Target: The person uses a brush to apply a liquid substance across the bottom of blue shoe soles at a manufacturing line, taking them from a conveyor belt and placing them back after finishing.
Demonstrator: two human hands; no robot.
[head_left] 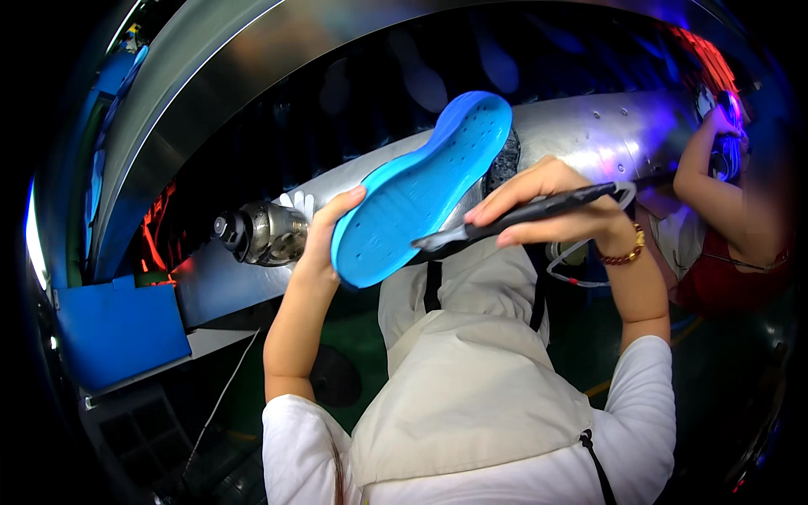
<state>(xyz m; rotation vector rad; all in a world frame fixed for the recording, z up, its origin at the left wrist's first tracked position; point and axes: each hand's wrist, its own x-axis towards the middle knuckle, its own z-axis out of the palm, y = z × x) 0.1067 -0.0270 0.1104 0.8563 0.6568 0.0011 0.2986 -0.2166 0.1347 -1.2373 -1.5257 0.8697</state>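
Note:
A bright blue shoe sole (421, 185) is held up in front of me, tilted, its raised rim and hollow inner face turned toward me. My left hand (324, 231) grips its wide end at the left edge, thumb over the rim. With the fingers of my right hand (572, 198) closed round it, a black-handled brush (547, 208) points left. Its grey tip meets the sole or hovers just over it near the lower right rim; I cannot tell which. A pale tube bends away from the brush's back end.
Beyond the sole runs a metal ledge (581, 135), with several pale soles (417, 71) on a dark surface behind. On the left are a metal pot (278, 234) with a black knob and a blue box (126, 332). Another person (732, 202) works at the right.

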